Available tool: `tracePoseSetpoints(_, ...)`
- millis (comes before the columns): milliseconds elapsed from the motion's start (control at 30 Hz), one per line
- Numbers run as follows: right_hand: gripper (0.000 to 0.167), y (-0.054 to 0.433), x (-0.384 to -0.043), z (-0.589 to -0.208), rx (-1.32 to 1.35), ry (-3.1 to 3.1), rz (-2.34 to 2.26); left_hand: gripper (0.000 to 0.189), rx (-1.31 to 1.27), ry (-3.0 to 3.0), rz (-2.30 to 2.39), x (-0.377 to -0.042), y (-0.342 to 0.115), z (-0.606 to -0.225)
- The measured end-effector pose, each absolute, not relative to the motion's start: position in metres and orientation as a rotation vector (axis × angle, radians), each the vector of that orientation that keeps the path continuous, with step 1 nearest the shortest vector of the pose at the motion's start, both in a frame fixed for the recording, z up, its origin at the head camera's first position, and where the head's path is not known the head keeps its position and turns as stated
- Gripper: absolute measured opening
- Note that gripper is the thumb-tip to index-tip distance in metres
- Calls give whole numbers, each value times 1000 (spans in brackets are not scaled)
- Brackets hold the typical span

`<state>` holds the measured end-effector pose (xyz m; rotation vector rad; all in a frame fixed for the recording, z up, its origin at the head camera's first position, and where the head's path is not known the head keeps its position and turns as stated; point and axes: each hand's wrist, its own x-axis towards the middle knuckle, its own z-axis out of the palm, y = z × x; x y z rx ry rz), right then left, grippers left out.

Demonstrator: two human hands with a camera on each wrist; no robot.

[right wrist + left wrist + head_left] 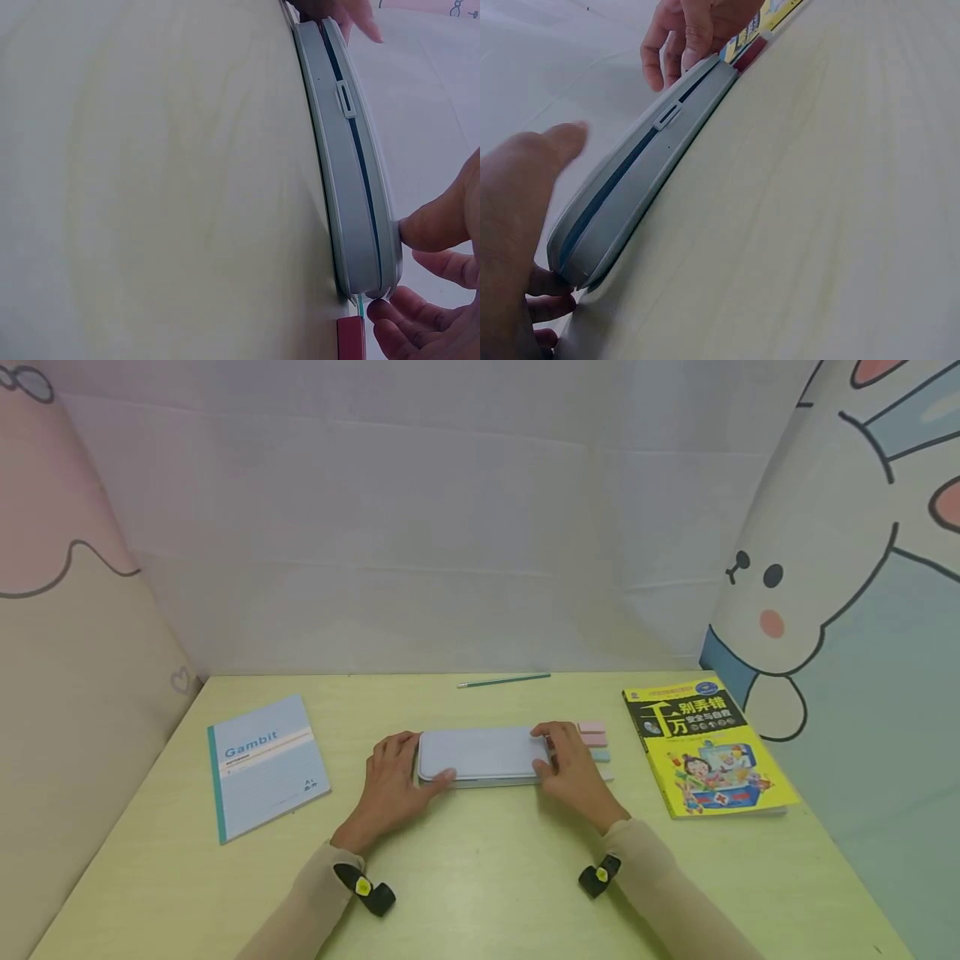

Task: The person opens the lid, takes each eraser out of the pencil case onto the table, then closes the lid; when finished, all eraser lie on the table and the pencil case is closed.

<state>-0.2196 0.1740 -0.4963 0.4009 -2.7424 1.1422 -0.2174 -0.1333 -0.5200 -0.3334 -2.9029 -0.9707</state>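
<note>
A pale grey-blue pencil case (483,753) lies flat between my hands, its long side facing me. A dark gap runs under its lid, and a small clasp (667,116) shows midway along the front. At the left end, my left hand (393,785) touches the case with its fingers, while the thumb (568,139) stands raised over the lid in the left wrist view. My right hand (573,777) holds the right end; its thumb (431,225) rests against the lid's edge, and the fingers (409,322) bend near the end corner.
Small pink, teal and white blocks (592,740) lie partly hidden beside the right hand. Behind the case is a dark green pencil (504,681). A blue notebook (270,768) lies left, a yellow book (708,747) right. A white curtain (450,527) hangs behind the table.
</note>
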Motion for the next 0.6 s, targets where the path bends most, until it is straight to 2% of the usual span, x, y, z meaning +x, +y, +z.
tracePoseSetpoints(167,43,173,-220,-496,400,-2739,1136,75,-352,-2854,-1009,-217,-135,-518)
tracePoseSetpoints(600,43,168,-215,-492,440,-2750,1104,80,-334,-2931,-937,-217,-135,-513)
